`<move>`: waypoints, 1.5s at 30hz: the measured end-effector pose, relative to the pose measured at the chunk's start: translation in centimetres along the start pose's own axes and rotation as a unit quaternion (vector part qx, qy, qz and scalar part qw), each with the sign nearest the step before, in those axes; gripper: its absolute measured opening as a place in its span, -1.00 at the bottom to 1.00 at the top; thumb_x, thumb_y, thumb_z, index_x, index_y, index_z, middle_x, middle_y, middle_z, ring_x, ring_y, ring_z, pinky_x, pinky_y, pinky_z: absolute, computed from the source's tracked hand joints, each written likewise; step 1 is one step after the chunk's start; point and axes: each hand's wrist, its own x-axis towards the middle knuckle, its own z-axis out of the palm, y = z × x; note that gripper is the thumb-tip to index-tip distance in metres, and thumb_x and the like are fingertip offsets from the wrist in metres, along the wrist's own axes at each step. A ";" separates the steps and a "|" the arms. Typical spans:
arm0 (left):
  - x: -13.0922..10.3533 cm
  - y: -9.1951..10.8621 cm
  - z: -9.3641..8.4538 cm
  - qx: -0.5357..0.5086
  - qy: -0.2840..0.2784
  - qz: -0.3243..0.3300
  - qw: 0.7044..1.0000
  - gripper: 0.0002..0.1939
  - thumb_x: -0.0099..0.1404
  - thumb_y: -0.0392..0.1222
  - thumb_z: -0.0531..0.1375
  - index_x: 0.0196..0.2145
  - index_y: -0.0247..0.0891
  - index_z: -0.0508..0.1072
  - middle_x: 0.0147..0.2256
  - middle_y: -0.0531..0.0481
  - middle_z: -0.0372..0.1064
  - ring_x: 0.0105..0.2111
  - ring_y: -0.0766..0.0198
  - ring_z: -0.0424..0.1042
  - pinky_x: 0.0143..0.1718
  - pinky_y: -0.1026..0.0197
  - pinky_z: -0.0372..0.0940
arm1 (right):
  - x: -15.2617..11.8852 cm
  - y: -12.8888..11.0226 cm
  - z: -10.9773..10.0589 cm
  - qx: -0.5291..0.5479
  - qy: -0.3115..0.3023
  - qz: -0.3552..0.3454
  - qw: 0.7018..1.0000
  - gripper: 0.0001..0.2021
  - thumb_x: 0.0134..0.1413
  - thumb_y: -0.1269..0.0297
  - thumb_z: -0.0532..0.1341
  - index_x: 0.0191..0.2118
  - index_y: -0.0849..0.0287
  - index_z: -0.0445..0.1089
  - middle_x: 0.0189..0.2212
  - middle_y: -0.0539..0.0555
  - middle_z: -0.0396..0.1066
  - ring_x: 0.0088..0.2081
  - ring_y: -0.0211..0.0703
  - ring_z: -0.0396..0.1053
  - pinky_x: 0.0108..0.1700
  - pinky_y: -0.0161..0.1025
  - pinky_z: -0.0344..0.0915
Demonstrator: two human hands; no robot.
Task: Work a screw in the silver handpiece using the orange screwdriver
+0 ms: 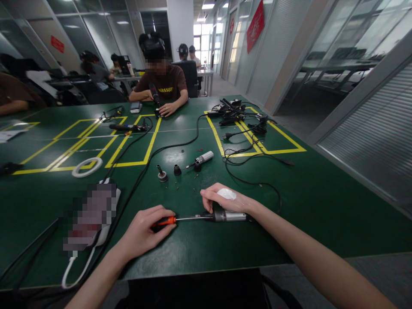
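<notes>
My left hand (pixel 149 229) is closed round the orange-and-black handle of a screwdriver (pixel 170 220) lying low over the table. Its thin metal shaft points right, its tip at the black front end of a black-and-silver cylindrical tool (pixel 230 216). My right hand (pixel 223 198) has curled fingers and rests over that front end, its fingertips against it; a white patch covers the back of the hand. Beyond the hands lie a similar silver cylinder (pixel 205 158), a black cone-shaped part (pixel 177 170), a part with a round base and stem (pixel 162 174), and several tiny screws (pixel 176 186).
On the left, a phone (pixel 93 212), blurred out, lies beside a white cable. A white ring (pixel 86 167) sits beyond it. Black cords (pixel 137 184) cross the green table (pixel 180 253). Tangled black tools (pixel 231 111) lie far right. A co-worker (pixel 161 86) sits opposite.
</notes>
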 end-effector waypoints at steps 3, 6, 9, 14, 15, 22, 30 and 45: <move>-0.1 -0.1 0.0 0.004 -0.002 -0.003 1.000 -0.88 0.46 -0.20 0.24 -0.13 -0.22 0.59 -0.35 -0.02 0.59 -0.40 0.29 0.58 -0.32 0.32 0.40 | 0.0 0.2 0.0 -0.002 -0.002 0.001 1.000 -0.23 0.21 -0.49 0.09 -0.53 0.22 0.41 -0.58 0.06 0.41 -0.47 -0.19 0.37 -0.25 -0.24 0.32; -0.3 -0.3 0.0 0.009 -0.002 -0.003 1.000 -0.86 0.45 -0.19 0.26 -0.11 -0.22 0.61 -0.35 -0.02 0.59 -0.40 0.29 0.58 -0.33 0.33 0.40 | 0.1 0.4 0.0 -0.003 -0.001 -0.001 1.000 -0.24 0.24 -0.47 0.09 -0.52 0.22 0.42 -0.57 0.06 0.41 -0.46 -0.19 0.37 -0.25 -0.24 0.32; -0.4 -0.4 0.1 0.010 0.000 -0.001 1.000 -0.84 0.45 -0.19 0.26 -0.09 -0.23 0.63 -0.34 -0.04 0.59 -0.40 0.28 0.58 -0.33 0.34 0.41 | 0.1 0.4 -0.1 -0.004 0.000 -0.004 1.000 -0.24 0.24 -0.47 0.08 -0.52 0.22 0.42 -0.57 0.06 0.41 -0.46 -0.19 0.37 -0.25 -0.24 0.32; -0.3 -0.4 0.1 0.010 0.013 0.011 1.000 -0.84 0.46 -0.18 0.27 -0.10 -0.23 0.64 -0.35 -0.04 0.59 -0.41 0.29 0.57 -0.34 0.34 0.41 | 0.0 0.1 -0.1 -0.007 -0.002 -0.004 1.000 -0.23 0.23 -0.48 0.07 -0.53 0.22 0.41 -0.57 0.07 0.41 -0.46 -0.19 0.37 -0.25 -0.23 0.33; -0.2 -0.4 0.1 0.011 0.012 0.010 1.000 -0.84 0.46 -0.17 0.26 -0.10 -0.23 0.64 -0.35 -0.04 0.59 -0.41 0.29 0.57 -0.34 0.33 0.41 | 0.0 0.0 -0.1 -0.007 -0.002 -0.004 1.000 -0.24 0.24 -0.47 0.07 -0.53 0.22 0.42 -0.57 0.07 0.41 -0.46 -0.18 0.38 -0.25 -0.23 0.33; -0.3 -0.5 0.0 0.008 0.013 0.018 1.000 -0.83 0.47 -0.17 0.27 -0.09 -0.23 0.64 -0.36 -0.04 0.59 -0.42 0.29 0.57 -0.36 0.34 0.41 | 0.0 0.1 -0.1 -0.005 -0.004 -0.002 1.000 -0.25 0.26 -0.45 0.07 -0.52 0.23 0.42 -0.56 0.07 0.41 -0.46 -0.20 0.37 -0.24 -0.24 0.32; -0.1 -0.2 -0.1 0.007 0.008 0.023 1.000 -0.80 0.51 -0.14 0.24 -0.07 -0.25 0.65 -0.38 -0.02 0.58 -0.45 0.31 0.56 -0.39 0.36 0.39 | -0.1 -0.1 0.0 -0.004 0.001 0.005 1.000 -0.25 0.23 -0.47 0.09 -0.52 0.22 0.41 -0.57 0.07 0.40 -0.46 -0.19 0.36 -0.25 -0.24 0.31; -0.1 -0.2 0.0 0.008 0.000 0.002 1.000 -0.85 0.47 -0.17 0.26 -0.13 -0.23 0.63 -0.38 0.01 0.57 -0.43 0.31 0.57 -0.34 0.36 0.39 | 0.0 -0.2 0.0 -0.004 -0.004 0.000 1.000 -0.27 0.25 -0.44 0.11 -0.53 0.22 0.41 -0.57 0.06 0.41 -0.46 -0.19 0.37 -0.25 -0.24 0.32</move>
